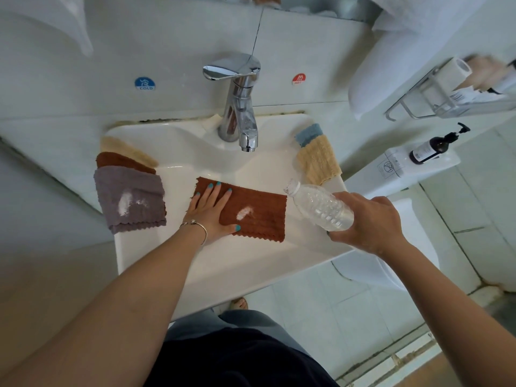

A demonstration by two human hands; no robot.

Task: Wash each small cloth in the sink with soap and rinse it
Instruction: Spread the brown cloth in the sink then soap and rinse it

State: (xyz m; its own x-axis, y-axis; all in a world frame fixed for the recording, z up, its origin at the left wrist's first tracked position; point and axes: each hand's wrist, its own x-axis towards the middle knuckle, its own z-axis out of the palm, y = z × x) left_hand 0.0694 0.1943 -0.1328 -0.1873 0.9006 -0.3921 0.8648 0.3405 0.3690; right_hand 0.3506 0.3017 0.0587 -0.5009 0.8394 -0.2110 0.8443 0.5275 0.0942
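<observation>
**Soap powder on a brown cloth in the sink**

The left hand presses flat on a brown cloth spread in the sink, white powder on it. The right hand grips a tilted clear bottle at the sink's right edge. A grey cloth, also powdered, drapes over the left edge.

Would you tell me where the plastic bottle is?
The plastic bottle is in the right hand, tilted over the sink's right side, beside the brown cloth.
</observation>
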